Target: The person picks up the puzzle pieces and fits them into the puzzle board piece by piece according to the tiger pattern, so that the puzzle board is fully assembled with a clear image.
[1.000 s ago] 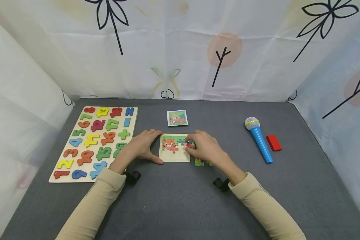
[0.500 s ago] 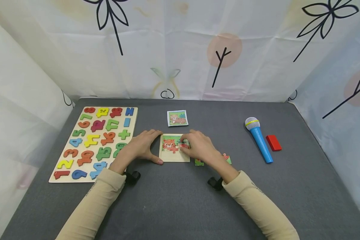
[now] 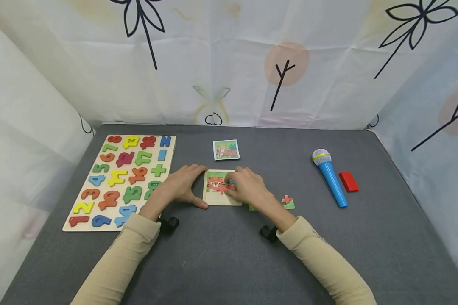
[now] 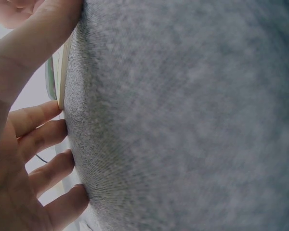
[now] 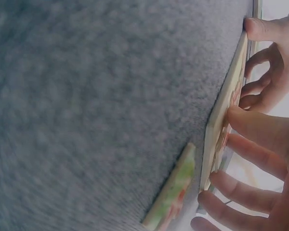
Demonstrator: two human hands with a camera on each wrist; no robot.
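Note:
A square wooden puzzle board (image 3: 223,202) lies mid-table, with a tiger-face picture (image 3: 215,184) at its upper left. My left hand (image 3: 183,185) rests along the board's left side, its thumb and index fingertip at the near and far corners; the other fingers lie loosely extended on the table. My right hand (image 3: 248,185) pinches a red and green puzzle piece (image 3: 230,185) down against the board, beside the tiger face, and its fingers partly hide it. One loose puzzle piece (image 3: 288,202) lies to the right; another piece (image 3: 252,207) is mostly hidden under the right wrist.
A picture card (image 3: 226,150) lies behind the board. On the left stands a large wooden number board (image 3: 116,203) with coloured shapes. A blue toy microphone (image 3: 331,180) and a red block (image 3: 349,181) are at the right. White cloth surrounds the grey table.
My right hand has moved left across the board with the puzzle piece, up to the tiger face. The loose piece at the right has come into view. My left hand stays put.

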